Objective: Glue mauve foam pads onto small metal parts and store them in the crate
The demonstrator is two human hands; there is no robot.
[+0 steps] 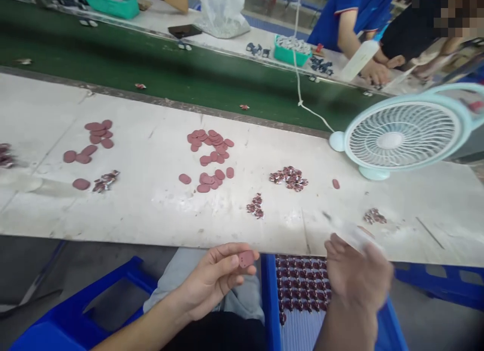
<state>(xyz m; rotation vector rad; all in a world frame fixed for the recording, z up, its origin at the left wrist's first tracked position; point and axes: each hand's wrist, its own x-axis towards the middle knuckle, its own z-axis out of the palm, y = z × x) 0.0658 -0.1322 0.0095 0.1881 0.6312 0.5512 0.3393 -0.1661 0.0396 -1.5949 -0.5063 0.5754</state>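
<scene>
Just off the table's front edge, my left hand point(206, 280) pinches a dull red oval piece point(247, 259) with small dark holes between thumb and fingers. My right hand point(355, 278) is closed around a whitish, see-through tool point(353, 235) with a thin dark tip; motion blur hides its exact kind. Beyond the hands lie a small heap of shiny brown-red parts point(255, 207) and a bigger heap point(289, 178). More red oval pieces point(212, 180) are spread at the table's middle. Below my right hand, a blue tray point(269, 300) carries rows of dark red parts point(302, 283).
A pale blue fan point(403, 139) stands at the right, its white cord running back. Behind the white table point(151, 210) runs a green conveyor belt point(113, 63) bearing a few parts. Across it a co-worker's hand point(374, 72) handles small items near a green basket point(291, 53). Blue stools flank me.
</scene>
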